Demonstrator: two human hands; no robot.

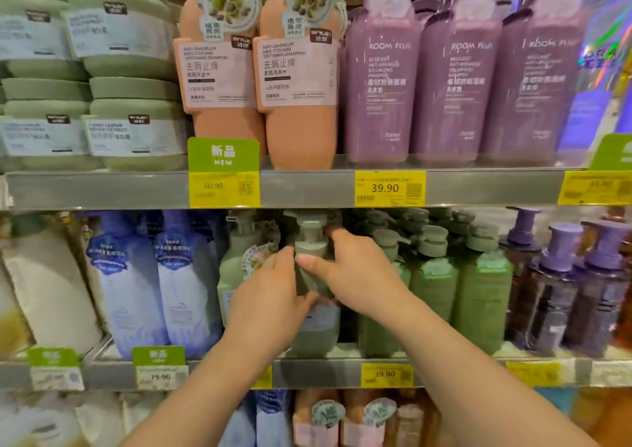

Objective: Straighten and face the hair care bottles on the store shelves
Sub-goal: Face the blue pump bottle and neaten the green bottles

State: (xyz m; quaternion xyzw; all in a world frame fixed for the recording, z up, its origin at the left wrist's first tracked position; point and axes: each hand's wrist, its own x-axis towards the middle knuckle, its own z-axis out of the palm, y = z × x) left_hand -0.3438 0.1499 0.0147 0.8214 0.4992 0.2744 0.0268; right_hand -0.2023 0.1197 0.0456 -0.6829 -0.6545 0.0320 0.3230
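Pale green pump bottle (313, 296): standing on the middle shelf (318, 373), between a matching bottle (236, 261) and darker green ones (434, 282). My left hand (270, 296) and right hand (355, 275) are reaching forward, arms extended, fingers (311, 263) curling round its shoulder from both sides.

On the upper shelf, sage-green jars (130, 70) with pale labels stand at the left, peach bottles (297, 97) with pinkish-white labels in the middle, and lilac bottles (379, 87) with white lettering at the right. Below, blue-and-white pouches (154, 282) sit at the left, pale green pump bottles (434, 275) in the middle, and dark brown bottles (554, 285) with purple pumps at the right. Price tags (390, 188) are yellow, "NEW" tags (223, 155) bright green.
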